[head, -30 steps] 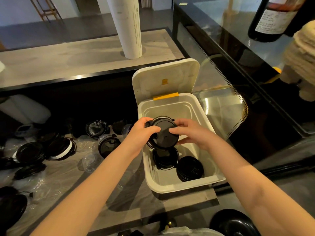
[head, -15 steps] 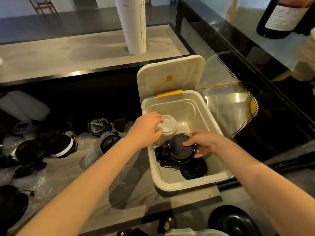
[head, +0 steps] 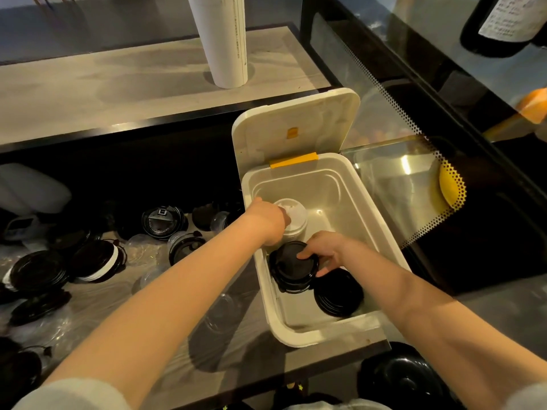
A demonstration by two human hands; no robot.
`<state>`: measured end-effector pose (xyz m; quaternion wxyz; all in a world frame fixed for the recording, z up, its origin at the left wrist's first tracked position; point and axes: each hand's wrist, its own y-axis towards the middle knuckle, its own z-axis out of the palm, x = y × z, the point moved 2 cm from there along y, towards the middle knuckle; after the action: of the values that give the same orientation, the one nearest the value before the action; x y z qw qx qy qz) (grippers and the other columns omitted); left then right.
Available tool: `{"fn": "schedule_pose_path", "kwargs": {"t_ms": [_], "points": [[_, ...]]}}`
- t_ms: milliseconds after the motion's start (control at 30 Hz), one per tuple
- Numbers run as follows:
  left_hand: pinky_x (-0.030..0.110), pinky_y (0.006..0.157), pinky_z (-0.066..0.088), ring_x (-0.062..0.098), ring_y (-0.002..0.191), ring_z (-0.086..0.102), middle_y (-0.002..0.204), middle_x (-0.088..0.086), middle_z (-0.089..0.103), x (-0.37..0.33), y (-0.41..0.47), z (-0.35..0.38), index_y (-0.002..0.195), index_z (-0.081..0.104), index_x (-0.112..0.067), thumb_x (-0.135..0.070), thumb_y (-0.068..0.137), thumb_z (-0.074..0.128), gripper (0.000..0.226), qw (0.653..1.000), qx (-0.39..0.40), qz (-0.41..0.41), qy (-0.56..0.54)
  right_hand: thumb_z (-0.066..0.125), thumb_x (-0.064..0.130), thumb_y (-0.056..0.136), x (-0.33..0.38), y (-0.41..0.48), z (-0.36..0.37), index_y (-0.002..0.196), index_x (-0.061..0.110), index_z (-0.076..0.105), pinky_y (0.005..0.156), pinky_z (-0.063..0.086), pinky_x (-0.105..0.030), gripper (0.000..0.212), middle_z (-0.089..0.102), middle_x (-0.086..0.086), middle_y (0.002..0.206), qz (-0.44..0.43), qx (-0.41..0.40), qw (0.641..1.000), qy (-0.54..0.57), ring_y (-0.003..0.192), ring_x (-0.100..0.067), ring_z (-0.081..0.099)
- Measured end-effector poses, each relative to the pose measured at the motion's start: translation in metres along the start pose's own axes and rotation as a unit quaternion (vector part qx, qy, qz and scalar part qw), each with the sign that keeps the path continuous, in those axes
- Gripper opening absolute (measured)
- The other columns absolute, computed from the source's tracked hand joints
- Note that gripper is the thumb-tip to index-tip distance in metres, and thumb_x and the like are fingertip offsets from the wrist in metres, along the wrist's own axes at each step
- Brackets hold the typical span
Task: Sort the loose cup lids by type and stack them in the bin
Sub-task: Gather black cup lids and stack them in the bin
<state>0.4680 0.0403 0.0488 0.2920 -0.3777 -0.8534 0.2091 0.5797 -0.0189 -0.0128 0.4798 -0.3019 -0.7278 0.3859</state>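
left grip (head: 270, 221) round white lid stack (head: 296, 211), right grip (head: 325, 253) in a pinch on black lid stack (head: 290, 269), both in bin (head: 340, 196)

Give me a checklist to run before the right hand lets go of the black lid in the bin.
1. Bin cover open: ok.
2. Right hand holds the black lid over the black stack, not the white lids: ok.
3. Lid seated square on that stack: cannot tell, fingers cover part of its edge.
4. Left hand grip on the white lids: cannot tell, hidden behind the hand.
5. Counter lids all sorted: not ok, many lie loose.
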Motion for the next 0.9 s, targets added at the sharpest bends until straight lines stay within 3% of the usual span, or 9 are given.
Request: {"fn": "schedule_pose_path", "kwargs": {"t_ms": [100,200,300,433,533,700,767,900], "points": [[0.040,0.099,0.035,0.025,0.121,0.050,0.144,0.001,0.041,-0.001,-0.001,0.001,0.143,0.032,-0.023,-0.010,0.091,0.048,0.057,1.000,-0.017,-0.005,0.010,0.068,0.015,0.085,0.003,0.004,0.006,0.110,0.006,0.052,0.063,0.055,-0.036,0.031,0.053,-0.014,0.106,-0.035,-0.053,0.996,-0.063,0.097,-0.032,0.057],[0.040,0.100,0.035,0.024,0.119,0.052,0.140,0.002,0.046,-0.001,-0.001,0.002,0.143,0.032,-0.022,-0.012,0.091,0.048,0.055,0.999,-0.033,-0.009,0.011,0.073,0.024,0.080,0.007,0.006,0.004,0.087,0.013,0.052,0.058,0.048,-0.030,0.024,0.057,-0.010,0.101,-0.080,-0.099,0.978,-0.164,0.090,-0.028,0.058],[0.040,0.100,0.035,0.024,0.120,0.052,0.142,0.000,0.045,-0.001,0.001,0.005,0.143,0.033,-0.022,-0.013,0.091,0.049,0.055,0.999,-0.042,-0.008,0.006,0.074,0.029,0.079,0.005,0.005,-0.003,0.104,0.011,0.054,0.067,0.046,-0.029,0.037,0.058,-0.008,0.105,-0.100,-0.133,0.962,-0.215,0.095,-0.025,0.057],[0.041,0.098,0.034,0.024,0.116,0.054,0.140,0.000,0.046,0.000,0.006,0.009,0.138,0.039,-0.024,-0.020,0.093,0.047,0.046,0.999,-0.051,-0.002,-0.006,0.067,0.033,0.084,0.000,0.004,-0.002,0.105,0.010,0.056,0.054,0.048,-0.027,0.034,0.058,-0.007,0.094,-0.095,-0.101,0.961,-0.241,0.080,-0.023,0.058],[0.040,0.100,0.033,0.024,0.113,0.055,0.133,0.001,0.051,0.001,0.005,0.007,0.134,0.043,-0.024,-0.021,0.094,0.047,0.040,0.999,-0.053,-0.002,-0.012,0.068,0.035,0.082,0.001,0.005,-0.003,0.083,0.014,0.053,0.048,0.042,-0.024,0.025,0.057,-0.003,0.081,-0.096,-0.092,0.960,-0.246,0.068,-0.018,0.057],[0.038,0.101,0.033,0.024,0.107,0.057,0.120,0.002,0.058,0.001,-0.001,0.003,0.124,0.050,-0.022,-0.022,0.093,0.048,0.031,0.997,-0.066,-0.013,-0.041,0.067,0.045,0.078,0.001,0.002,-0.008,0.074,0.018,0.051,0.059,0.043,-0.026,0.031,0.060,-0.003,0.088,-0.096,-0.093,0.953,-0.272,0.080,-0.019,0.057],[0.038,0.100,0.033,0.025,0.108,0.055,0.121,0.004,0.057,0.003,-0.005,0.001,0.124,0.051,-0.020,-0.026,0.094,0.045,0.031,0.993,-0.095,-0.013,-0.066,0.065,0.046,0.078,0.004,-0.004,-0.011,0.079,0.018,0.052,0.065,0.043,-0.027,0.031,0.059,-0.002,0.093,-0.108,-0.107,0.948,-0.280,0.086,-0.020,0.057],[0.041,0.104,0.028,0.025,0.125,0.041,0.131,0.006,0.049,0.013,-0.022,-0.002,0.133,0.048,-0.017,-0.035,0.096,0.039,0.042,0.976,-0.170,-0.024,-0.131,0.061,0.044,0.082,0.012,-0.027,-0.018,0.113,0.018,0.055,0.075,0.045,-0.027,0.041,0.057,0.000,0.107,-0.127,-0.160,0.935,-0.291,0.098,-0.019,0.056]]}}
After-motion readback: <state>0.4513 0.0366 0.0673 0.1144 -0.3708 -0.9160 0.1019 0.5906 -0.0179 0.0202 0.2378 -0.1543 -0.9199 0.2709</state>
